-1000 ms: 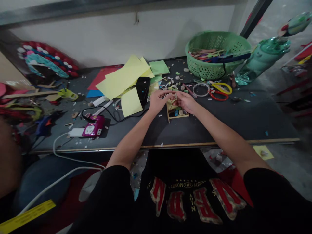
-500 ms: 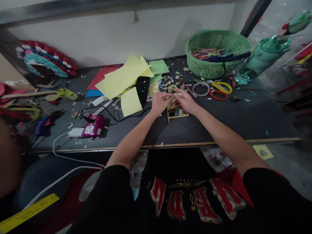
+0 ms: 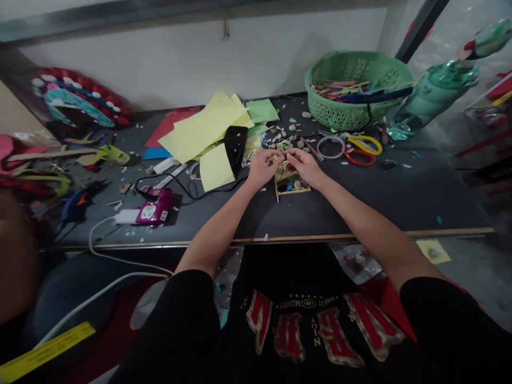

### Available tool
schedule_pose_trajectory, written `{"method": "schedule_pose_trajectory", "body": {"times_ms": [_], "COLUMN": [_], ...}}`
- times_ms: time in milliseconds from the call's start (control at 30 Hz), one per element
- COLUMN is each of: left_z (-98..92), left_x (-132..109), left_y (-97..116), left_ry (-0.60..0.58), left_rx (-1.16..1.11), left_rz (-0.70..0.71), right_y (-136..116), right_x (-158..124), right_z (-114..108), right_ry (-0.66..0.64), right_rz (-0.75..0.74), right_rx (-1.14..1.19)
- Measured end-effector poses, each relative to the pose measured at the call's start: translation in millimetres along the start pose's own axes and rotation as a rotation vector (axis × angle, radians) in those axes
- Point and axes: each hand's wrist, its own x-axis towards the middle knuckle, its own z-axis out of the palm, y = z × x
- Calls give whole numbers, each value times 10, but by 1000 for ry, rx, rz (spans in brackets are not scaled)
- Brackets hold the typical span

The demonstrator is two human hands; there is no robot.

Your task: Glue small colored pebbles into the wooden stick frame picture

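My left hand and my right hand meet fingertip to fingertip over the middle of the table. Both are closed in a pinch, and whatever lies between the fingertips is too small to make out. Just beneath them sits a small wooden-stick frame holding little stones and a blue piece, its far part covered by my hands. Beyond my fingers, small stones and paper scraps are strewn about. A black phone-like object lies to the left of my left hand.
Yellow paper sheets lie at the back. A green basket of sticks and tools stands back right, near scissors with red and yellow handles and a cut plastic bottle. A purple power adapter and cables are left. Another person's arm shows far left.
A thin pale piece seen between my fingertips earlier no longer shows clearly. My fingers have shifted slightly and the hands stay together. The whole view has moved a little.
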Motion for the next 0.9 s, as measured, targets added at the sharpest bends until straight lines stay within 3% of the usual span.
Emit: {"method": "schedule_pose_trajectory", "body": {"times_ms": [167,333,667,900], "left_z": [-84,-168,-198,-195], "left_x": [44,120,158,142], "left_y": [-45,-278,-600,-600], "left_ry": [26,29,156,135], "left_rx": [2,118,120,171], "left_rz": [-52,-124,-193,-174], "right_y": [46,50,11,45], "right_x": [63,106,61,70], "right_z": [-141,-261,-165,-182], "right_ry": [181,318,302,297], "right_rz": [-57,-64,-26,-16], "right_rx": [-83,-135,-106,-74]}}
